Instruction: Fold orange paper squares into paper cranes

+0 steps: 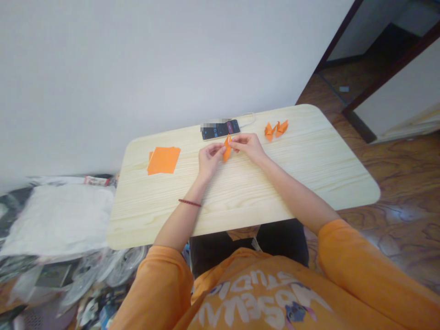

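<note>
My left hand (210, 160) and my right hand (249, 147) pinch a narrow folded piece of orange paper (226, 149) between their fingertips, just above the middle of the table. The paper stands tilted, and the fingers hide part of it. Beyond my right hand lie two folded orange origami figures (275, 129), touching each other. To the left of my left hand rests a small stack of square orange paper (163, 160). A black smartphone (220, 129) lies just beyond my hands, its top partly blurred out.
The pale wooden table (240, 192) has rounded corners and stands against a white wall (137, 68). A cable (248, 120) runs from the phone. White cloth and plastic clutter (58, 220) lie left of the table. Brown floor (405, 183) and a doorway are at right.
</note>
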`<state>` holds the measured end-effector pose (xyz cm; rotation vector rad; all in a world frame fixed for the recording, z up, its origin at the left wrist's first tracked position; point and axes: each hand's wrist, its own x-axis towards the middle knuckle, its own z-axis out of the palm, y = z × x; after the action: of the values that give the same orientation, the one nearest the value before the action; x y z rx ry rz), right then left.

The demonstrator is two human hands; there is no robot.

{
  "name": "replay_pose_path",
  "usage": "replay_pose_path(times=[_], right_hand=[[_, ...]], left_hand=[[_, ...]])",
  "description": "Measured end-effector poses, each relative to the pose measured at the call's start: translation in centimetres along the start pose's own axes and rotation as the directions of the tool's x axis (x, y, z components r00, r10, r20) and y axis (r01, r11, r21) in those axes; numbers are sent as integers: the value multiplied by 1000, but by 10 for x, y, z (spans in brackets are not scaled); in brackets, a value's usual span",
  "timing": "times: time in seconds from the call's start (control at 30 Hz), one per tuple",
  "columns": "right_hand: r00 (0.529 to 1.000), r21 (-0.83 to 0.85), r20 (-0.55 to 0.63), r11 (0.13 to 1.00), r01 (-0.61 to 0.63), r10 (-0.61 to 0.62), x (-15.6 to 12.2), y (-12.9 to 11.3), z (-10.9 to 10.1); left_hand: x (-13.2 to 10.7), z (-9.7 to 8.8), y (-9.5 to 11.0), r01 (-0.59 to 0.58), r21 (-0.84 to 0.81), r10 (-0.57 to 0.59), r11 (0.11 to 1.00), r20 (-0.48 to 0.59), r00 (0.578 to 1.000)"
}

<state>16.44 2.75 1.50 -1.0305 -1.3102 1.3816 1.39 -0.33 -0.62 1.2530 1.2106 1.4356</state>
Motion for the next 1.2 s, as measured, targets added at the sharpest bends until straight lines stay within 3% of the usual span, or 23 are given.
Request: replay_pose_path(times=[0.33,0.7,0.93,1.2], right_hand=[[998,66,-18,996,-53,54,3,7,1],[988,-98,151,994,48,-33,2,0,-8],[990,-143,138,989,30,-10,5,1,-7],[979,-159,203,987,29,4,3,-8,-9]], left_hand=[[-7,6,5,129,4,-128,992,-52,990],[-5,2,3,185,-28,-181,982,113,977],[-5,3,1,196,-47,-191,979,85,978],[-6,4,3,194,-22,-192,981,54,980]])
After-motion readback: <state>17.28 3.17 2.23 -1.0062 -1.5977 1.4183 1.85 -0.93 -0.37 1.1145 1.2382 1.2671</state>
